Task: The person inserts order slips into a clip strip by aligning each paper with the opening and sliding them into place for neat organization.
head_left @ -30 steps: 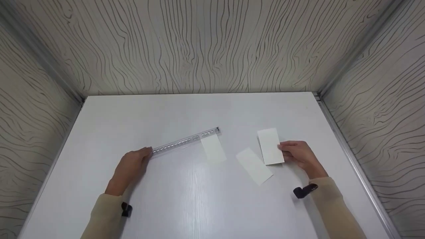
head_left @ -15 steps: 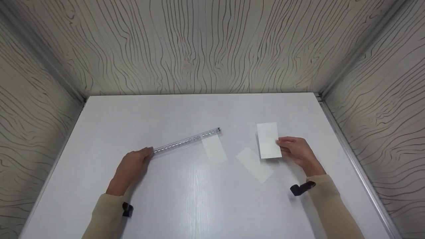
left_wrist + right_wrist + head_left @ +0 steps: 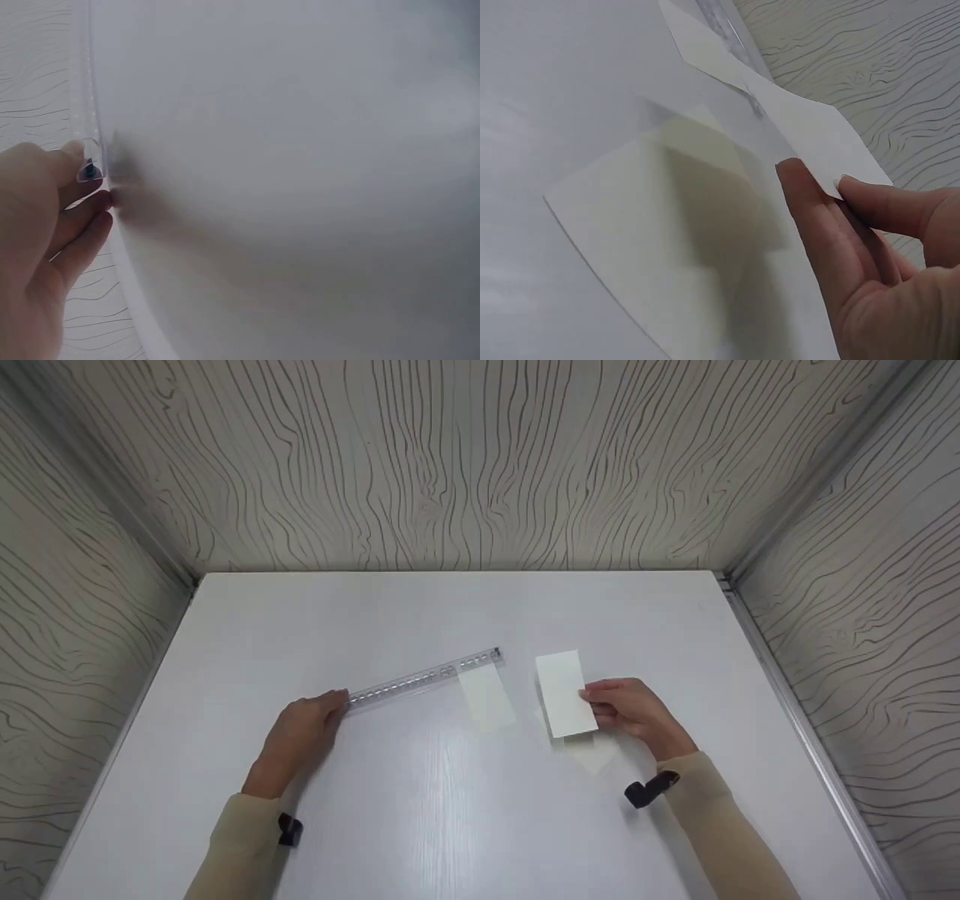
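Observation:
My left hand [image 3: 300, 735] pinches the near end of a clear plastic ruler [image 3: 405, 685], which slants up to the right across the white tabletop. In the left wrist view, thumb and fingers meet at the ruler's end [image 3: 90, 169]. One pale paper slip [image 3: 486, 697] lies against the ruler near its far end. My right hand [image 3: 634, 712] holds a second white slip [image 3: 566, 694] by its right edge, between thumb and fingers, raised off the table. Below it a third slip [image 3: 594, 757] lies flat, partly covered in the head view; its surface [image 3: 615, 217] catches the hand's shadow.
The white table [image 3: 360, 615] meets a wood-grain patterned wall [image 3: 450, 472] at the back, with similar panels at both sides. Metal strips run along the side edges. Small black wrist cameras [image 3: 651, 789] sit on both cuffs.
My right hand has carried its slip leftward, first lifting it a little, so it now overlaps the flat slip in the head view. Left hand and ruler have stayed in place.

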Demonstrator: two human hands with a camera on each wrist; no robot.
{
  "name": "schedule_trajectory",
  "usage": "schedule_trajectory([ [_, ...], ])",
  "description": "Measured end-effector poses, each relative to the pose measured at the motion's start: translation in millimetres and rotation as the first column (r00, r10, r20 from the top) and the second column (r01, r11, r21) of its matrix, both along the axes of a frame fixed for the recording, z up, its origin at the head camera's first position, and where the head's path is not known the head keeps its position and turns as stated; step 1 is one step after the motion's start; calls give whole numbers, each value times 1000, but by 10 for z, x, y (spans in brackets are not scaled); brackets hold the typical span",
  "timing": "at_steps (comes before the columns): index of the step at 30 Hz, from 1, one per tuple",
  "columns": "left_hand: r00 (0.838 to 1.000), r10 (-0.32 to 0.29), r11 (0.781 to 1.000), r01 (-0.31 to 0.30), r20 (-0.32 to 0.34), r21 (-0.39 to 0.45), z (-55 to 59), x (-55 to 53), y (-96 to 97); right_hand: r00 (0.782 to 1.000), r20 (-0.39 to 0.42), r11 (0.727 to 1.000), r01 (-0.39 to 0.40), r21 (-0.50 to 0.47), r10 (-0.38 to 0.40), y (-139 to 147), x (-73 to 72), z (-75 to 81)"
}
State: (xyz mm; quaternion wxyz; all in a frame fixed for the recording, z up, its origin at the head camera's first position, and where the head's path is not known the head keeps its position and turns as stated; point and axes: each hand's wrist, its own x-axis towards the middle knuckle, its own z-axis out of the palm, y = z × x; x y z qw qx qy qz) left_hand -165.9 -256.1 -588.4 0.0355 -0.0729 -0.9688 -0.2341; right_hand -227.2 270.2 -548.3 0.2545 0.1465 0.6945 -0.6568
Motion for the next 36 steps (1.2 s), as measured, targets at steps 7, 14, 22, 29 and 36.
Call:
schedule_trajectory([
  [7,1000,-12,1000,11,-20,-16,-1,-13,-15,1000,25,1000,-18,10,18,-281,0,-54],
  [14,1000,-4,1000,4,4,-12,15,-28,-12,998,7,998,-62,10,62,-499,0,-77],
  [22,1000,0,1000,0,26,-20,33,-8,-1,996,8,996,-94,8,94,-664,23,-113],
  [29,1000,-21,999,20,-11,-44,15,-17,3,991,17,991,-134,-12,134,-838,34,-102],
  [36,1000,-12,997,12,-7,-74,16,-12,17,987,20,987,-162,-14,162,-1030,43,-82],
])
